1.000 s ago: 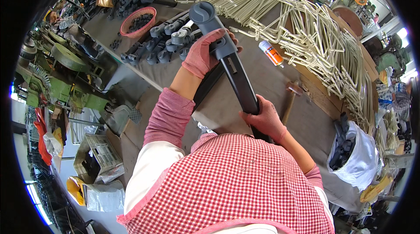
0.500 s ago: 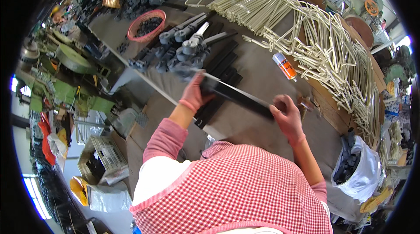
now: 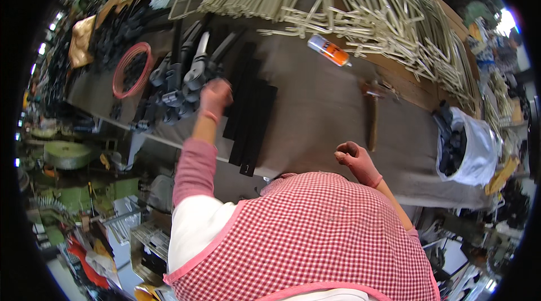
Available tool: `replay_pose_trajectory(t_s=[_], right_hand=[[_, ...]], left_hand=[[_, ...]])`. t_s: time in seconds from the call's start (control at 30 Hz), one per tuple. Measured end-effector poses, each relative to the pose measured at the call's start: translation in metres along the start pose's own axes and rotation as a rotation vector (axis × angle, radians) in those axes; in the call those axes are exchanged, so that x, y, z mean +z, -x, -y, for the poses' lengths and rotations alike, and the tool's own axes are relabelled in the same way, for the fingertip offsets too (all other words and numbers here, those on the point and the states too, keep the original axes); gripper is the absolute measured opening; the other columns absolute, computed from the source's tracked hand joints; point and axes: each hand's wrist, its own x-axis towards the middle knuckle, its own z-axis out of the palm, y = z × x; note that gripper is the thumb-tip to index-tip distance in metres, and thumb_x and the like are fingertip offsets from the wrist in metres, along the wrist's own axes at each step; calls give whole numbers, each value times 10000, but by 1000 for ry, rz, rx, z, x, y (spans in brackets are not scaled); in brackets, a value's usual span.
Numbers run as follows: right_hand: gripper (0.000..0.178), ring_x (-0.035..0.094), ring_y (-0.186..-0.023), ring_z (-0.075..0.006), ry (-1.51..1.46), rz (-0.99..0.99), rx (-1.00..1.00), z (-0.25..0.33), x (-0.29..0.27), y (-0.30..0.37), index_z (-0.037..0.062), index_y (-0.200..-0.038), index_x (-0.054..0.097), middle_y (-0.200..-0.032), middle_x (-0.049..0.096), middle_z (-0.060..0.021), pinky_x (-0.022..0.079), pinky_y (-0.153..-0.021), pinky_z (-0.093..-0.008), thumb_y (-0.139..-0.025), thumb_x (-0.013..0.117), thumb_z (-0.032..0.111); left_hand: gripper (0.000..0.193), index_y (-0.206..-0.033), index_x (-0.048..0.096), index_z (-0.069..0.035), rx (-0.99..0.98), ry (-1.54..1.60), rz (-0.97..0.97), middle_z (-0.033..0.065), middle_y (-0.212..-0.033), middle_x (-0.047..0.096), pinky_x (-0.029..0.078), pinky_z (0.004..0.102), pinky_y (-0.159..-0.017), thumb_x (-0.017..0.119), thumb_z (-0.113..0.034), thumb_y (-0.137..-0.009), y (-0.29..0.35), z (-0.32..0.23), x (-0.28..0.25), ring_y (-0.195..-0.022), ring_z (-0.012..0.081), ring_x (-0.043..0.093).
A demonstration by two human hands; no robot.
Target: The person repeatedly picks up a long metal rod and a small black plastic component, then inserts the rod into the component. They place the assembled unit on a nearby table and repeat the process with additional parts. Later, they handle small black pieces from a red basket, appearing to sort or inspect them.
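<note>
Head view: the left hand [image 3: 216,96] is hovering at the grey-headed tubes [image 3: 194,79], which are lying just left of the black bars [image 3: 258,118]. Blur is obscuring its grip; whether it is grasping one cannot be told. The right hand [image 3: 357,161] is hanging loosely curled, apparently holding nothing. Sound handling is likely favouring one tube, clear of its neighbours.

Seeing a pink basket [image 3: 119,70] on the bench [image 3: 315,115] at left, and an orange-and-white can [image 3: 328,50] near pale metal rods [image 3: 389,30]. Also spotting a hammer [image 3: 372,115] and, farther right, a white sack [image 3: 479,149].
</note>
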Motion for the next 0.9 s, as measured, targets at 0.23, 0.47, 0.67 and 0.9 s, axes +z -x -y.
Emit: replay_pose_trajectory(t_s=[0.23,0.47,0.67,0.9], right_hand=[[381,668,-1006,-266,167,8,-81,-20,-12,18,-14,-1118,661,-1085,708,-163,513,-884,-356,-878,666,282],[649,628,-1086,-349,888,-470,-615,-17,-74,46,32,-1343,483,-1229,600,-166,485,-977,-415,-780,741,228],[649,685,-953,-369,278,-672,15,-93,-195,106,17,-1397,403,-1032,678,-239,528,-838,-441,-837,660,220],[625,632,-679,-151,-1082,-677,-174,-173,-280,189,2,-1349,467,-875,643,-100,540,-647,-304,-901,707,366]], left_hand=[[654,-1224,513,-34,17,-1178,206,191,-1143,582,509,434,-933,763,-237,-655,112,-16,139,-1040,355,607],[341,-1038,606,-103,1082,-798,750,78,-1024,615,498,417,-818,648,-106,-700,166,-158,289,-989,291,607],[340,-1084,625,-88,1547,-564,770,86,-1148,596,447,426,-986,668,-176,-758,178,-269,478,-1145,277,553],[477,-1243,596,-80,1265,-749,818,127,-1301,574,433,433,-1026,706,-277,-822,141,-293,770,-1241,330,516]])
